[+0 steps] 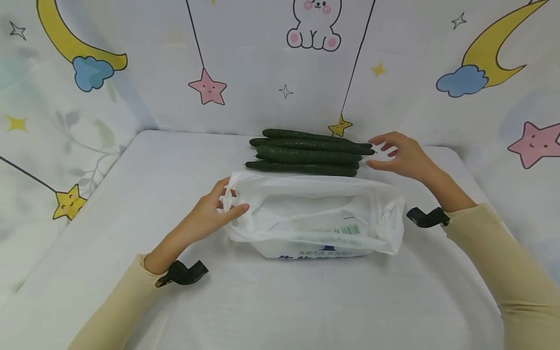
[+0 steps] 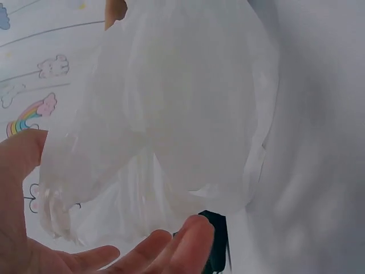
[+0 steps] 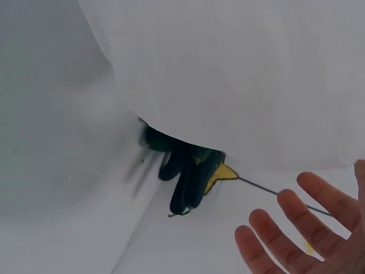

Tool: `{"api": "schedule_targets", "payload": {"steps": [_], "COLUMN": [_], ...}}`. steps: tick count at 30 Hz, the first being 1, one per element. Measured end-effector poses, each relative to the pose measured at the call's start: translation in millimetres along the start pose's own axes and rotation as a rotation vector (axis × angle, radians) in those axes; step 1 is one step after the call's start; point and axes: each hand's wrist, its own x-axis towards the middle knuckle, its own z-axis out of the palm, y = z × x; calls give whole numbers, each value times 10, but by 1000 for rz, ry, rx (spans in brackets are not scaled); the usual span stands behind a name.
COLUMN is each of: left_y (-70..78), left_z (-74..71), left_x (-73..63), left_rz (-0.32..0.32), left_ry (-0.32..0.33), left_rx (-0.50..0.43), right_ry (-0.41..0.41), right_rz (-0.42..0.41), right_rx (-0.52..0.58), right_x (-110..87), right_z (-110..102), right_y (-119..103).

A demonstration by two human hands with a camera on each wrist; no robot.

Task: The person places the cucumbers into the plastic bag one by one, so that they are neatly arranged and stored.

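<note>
Beige sleeves come in lowest and closest, and past them my hands work over the white tabletop. Several cucumbers lie side by side near its far edge, with the white plastic bag just in front of them, mouth open, no cucumber visible inside. My left hand touches the bag's left end, thumb over the rim; whether it truly pinches the film, I can't tell. Towards the far right corner, my right hand is empty, fingers parted beside the cucumber tips. I'd judge this as reaching to pick one up; next calls for closing round one cucumber while steadying the bag.
</note>
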Motion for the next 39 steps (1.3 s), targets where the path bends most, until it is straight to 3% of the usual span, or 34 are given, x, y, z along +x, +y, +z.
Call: {"api": "schedule_targets", "payload": {"steps": [8, 19, 39], "left_y": [-55, -107, -135], "left_z": [40, 63, 89], "left_x": [13, 39, 44], "left_rz": [48, 64, 83], "left_ry": [46, 86, 89], "left_rx": [-6, -67, -19], "right_ry": [-12, -17, 9], "right_rz": [-14, -90, -119], "right_rx": [20, 37, 68], "right_x": [29, 39, 116], "right_z": [80, 156, 309], "right_y": [7, 19, 72]}}
